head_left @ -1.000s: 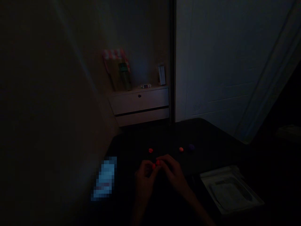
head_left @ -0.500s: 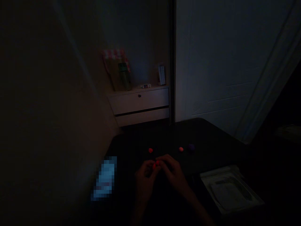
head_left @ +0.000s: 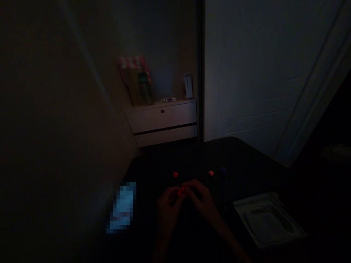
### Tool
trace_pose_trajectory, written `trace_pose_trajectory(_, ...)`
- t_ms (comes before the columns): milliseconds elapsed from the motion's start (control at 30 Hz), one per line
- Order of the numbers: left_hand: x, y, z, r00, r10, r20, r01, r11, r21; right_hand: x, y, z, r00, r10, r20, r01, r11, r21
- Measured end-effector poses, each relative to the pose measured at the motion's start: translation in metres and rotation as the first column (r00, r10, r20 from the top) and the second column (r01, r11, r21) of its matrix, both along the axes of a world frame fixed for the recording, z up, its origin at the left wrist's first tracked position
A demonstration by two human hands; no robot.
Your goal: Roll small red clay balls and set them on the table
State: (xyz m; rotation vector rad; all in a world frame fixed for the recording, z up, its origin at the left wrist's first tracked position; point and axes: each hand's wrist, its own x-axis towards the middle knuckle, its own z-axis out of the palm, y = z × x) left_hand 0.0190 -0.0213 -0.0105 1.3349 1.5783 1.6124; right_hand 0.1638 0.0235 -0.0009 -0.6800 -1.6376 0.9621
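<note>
Both my hands meet over the near part of the dark table (head_left: 246,160). My left hand (head_left: 168,204) pinches a small bright red lump of what looks like modelling clay (head_left: 180,192) between thumb and fingertips. The fingertips of my right hand (head_left: 202,199) close on the red clay from the other side. Dim light hides whether it is one piece or two pressed together. Beyond my hands lie a small red lump (head_left: 176,175), an orange-pink lump (head_left: 211,173) and a larger dark purple ball (head_left: 223,171).
A glowing pixelated screen-like patch (head_left: 122,208) is at the left. A pale flat packet (head_left: 268,219) lies near the right edge. Behind the table stand a drawer unit (head_left: 164,118) with a green-capped bottle (head_left: 144,87) on it, and a white door (head_left: 246,73).
The red bits between my fingertips were slightly apart a second ago and now sit closer together. Both hands stay in nearly the same place, and the lumps on the table have not moved.
</note>
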Motion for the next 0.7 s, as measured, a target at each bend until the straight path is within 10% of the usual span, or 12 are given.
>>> trace_pose_trajectory(700,0.0003,-0.0024,0.0021,0.991,-0.031,-0.132,0.048,0.991,0.126,-0.0016,0.0023,-0.0060,1.000,-0.009,-0.002,0.009,1.000,0.009)
